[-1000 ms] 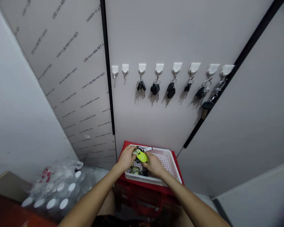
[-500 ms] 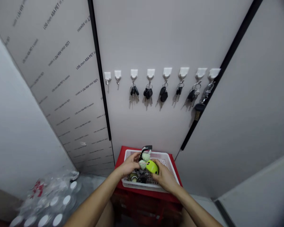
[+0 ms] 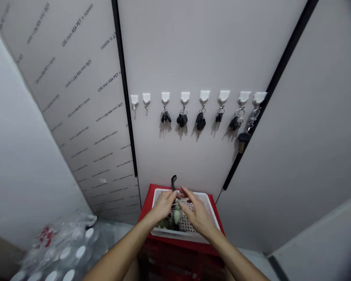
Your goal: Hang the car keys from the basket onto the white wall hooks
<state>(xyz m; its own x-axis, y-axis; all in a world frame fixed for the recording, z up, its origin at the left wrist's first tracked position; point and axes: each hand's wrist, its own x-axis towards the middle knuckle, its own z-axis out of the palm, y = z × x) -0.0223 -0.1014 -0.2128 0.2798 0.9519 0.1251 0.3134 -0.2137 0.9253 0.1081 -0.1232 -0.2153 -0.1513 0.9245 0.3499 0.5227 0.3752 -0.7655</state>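
Note:
Over the white basket (image 3: 206, 199), my left hand (image 3: 163, 206) is closed in a pinch on a keychain with a black strap (image 3: 173, 181); the strap's loop sticks up above the fingers. A pale green padded charm (image 3: 177, 216) hangs just below the fingertips, seemingly part of the same keychain. Close by on the right is my right hand (image 3: 198, 214), its thumb and fingers curved but apart, the thumb tip near the charm. Whether it touches the keychain I cannot tell. Dark, blurred items (image 3: 167, 224) lie in the basket's left part, partly covered by my left hand.
The basket rests on a red stool or box (image 3: 146, 207) against the panel. Several white hooks (image 3: 204, 95) line the panel; key bunches (image 3: 201, 121) hang from most, while the two leftmost hooks (image 3: 146, 98) hold nothing. Wrapped bottles (image 3: 80, 251) stand at lower left.
The yellow-green fob that my right hand held is out of sight. My right hand has opened and moved up toward the left. The pale charm hangs lower, and the strap now stands upright.

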